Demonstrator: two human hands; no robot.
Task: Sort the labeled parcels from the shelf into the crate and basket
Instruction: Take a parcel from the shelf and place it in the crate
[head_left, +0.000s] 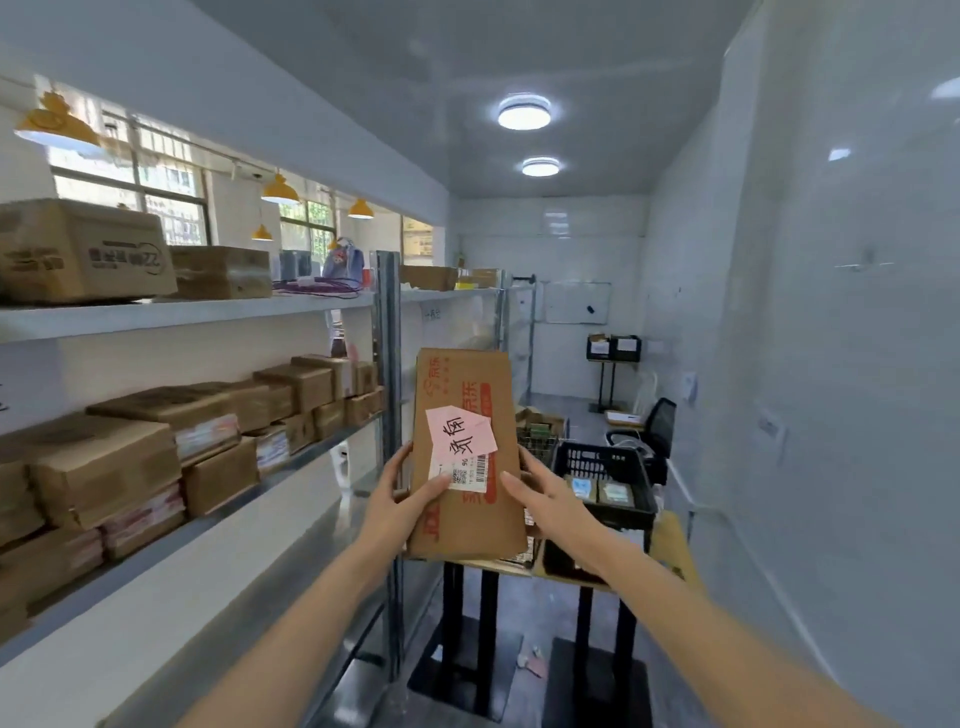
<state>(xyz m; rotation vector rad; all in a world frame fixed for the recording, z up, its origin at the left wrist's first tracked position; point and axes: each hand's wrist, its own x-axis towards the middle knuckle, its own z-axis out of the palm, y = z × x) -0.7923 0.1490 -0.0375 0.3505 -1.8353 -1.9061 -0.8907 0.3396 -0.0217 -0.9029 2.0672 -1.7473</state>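
Head view is dominated by the shelf (171, 467) along the left, where brown cartons are stacked in rows on the middle board and more are seen on the board above. Ahead and to the right, a small table (670, 540) is seen, and on it a black crate (602, 473) with latticed walls; a few flat packets are visible inside. Just beyond and left of the crate, part of a wire basket (540, 444) can be made out, largely hidden behind the parcel.

A flat cardboard parcel (465, 452) is held upright in front of the crate and basket, clear of the shelf. Its long axis runs nearly vertical, tilted slightly. A pink label (460, 434) with handwritten characters and a white barcode sticker are fixed to the facing side.

The parcel is gripped at its lower half from both sides. The left hand (402, 493) is wrapped round the left edge, thumb pressed on the front by the sticker. The right hand (540, 493) is held against the right edge, fingers behind the card, thumb forward.

The crate lies just behind and right of the parcel, nearer the right hand; the basket lies straight behind. The label is judged to be under reading, so the destination is not yet settled.
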